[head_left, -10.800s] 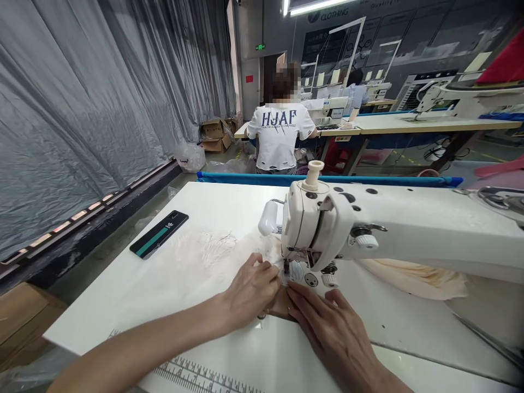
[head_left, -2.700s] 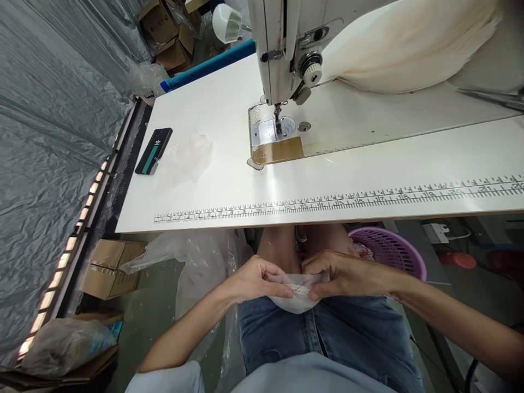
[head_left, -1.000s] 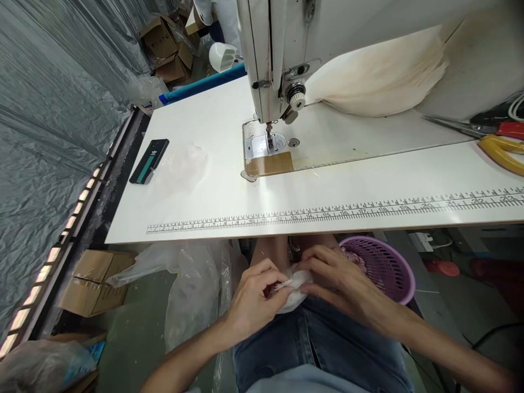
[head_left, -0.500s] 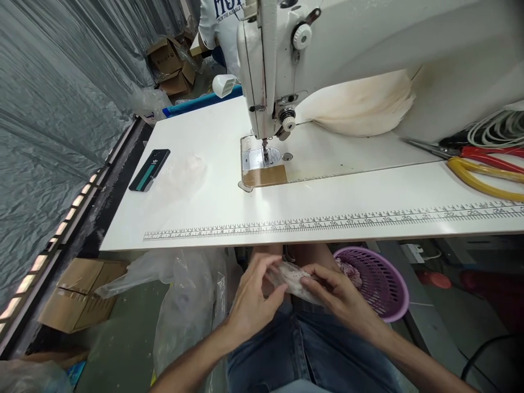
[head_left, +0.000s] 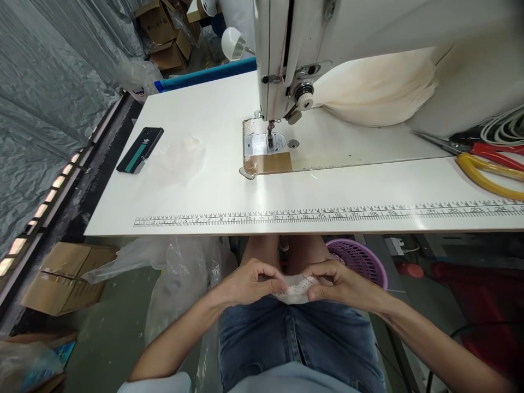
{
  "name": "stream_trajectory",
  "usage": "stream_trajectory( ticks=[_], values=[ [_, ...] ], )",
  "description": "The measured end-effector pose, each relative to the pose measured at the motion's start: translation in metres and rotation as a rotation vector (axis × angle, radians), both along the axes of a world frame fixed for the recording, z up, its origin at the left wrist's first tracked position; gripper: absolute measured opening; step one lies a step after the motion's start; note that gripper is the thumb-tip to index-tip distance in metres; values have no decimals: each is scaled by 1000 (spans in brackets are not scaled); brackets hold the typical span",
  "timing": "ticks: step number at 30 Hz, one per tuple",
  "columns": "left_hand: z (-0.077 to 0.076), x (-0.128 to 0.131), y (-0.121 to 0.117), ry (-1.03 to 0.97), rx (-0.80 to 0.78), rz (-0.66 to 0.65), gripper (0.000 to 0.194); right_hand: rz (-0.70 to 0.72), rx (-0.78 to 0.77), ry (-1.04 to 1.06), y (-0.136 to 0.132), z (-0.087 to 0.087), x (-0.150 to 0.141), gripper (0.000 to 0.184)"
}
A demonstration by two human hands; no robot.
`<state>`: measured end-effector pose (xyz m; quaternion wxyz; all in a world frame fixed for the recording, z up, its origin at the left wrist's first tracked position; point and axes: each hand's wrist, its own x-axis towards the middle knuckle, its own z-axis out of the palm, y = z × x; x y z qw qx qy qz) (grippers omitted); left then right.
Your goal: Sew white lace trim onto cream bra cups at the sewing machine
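A small piece of sheer white fabric (head_left: 297,290) is stretched between my two hands above my lap, below the table's front edge. My left hand (head_left: 257,283) pinches its left end between thumb and fingers. At the right end, my right hand (head_left: 333,281) grips it the same way. A pale, gathered or stitched line runs along the fabric's middle. Beyond the table edge stands the white sewing machine (head_left: 272,60), its needle and presser foot (head_left: 271,135) over a bare metal plate.
On the white table lie a dark phone (head_left: 140,150), a sheer white fabric piece (head_left: 180,161) and yellow-and-red-handled scissors (head_left: 487,164). Cream fabric (head_left: 376,90) rests behind the machine head. A purple basket (head_left: 360,259) stands right of my knees; a plastic bag (head_left: 180,295) hangs at left.
Earlier, both hands were at the needle; then they came down to my lap with the fabric. Half a second ago my left fingers were spread; now they pinch it and the fabric is stretched flatter.
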<state>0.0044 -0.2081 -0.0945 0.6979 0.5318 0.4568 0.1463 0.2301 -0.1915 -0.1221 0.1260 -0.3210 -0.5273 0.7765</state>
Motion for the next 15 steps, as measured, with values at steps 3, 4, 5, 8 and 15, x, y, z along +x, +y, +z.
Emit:
stream_trajectory(
  ticks=[3, 4, 5, 8, 15],
  values=[
    [-3, -6, -1, -12, -65, 10, 31, -5, -47, -19, 0, -4, -4, 29],
    [-3, -7, -1, -29, -75, 11, 30, -6, -53, -19, 0, -6, -4, 29],
    [-3, -9, -1, -41, -86, 11, 28, -3, -55, -11, 1, -7, -4, 28],
    [-4, -10, -2, -46, -108, 18, 23, 7, -40, 16, 2, -10, -2, 25],
    [-9, -4, -7, -77, -101, 95, 17, 48, -7, -12, 3, -11, 0, 23]
  ],
)
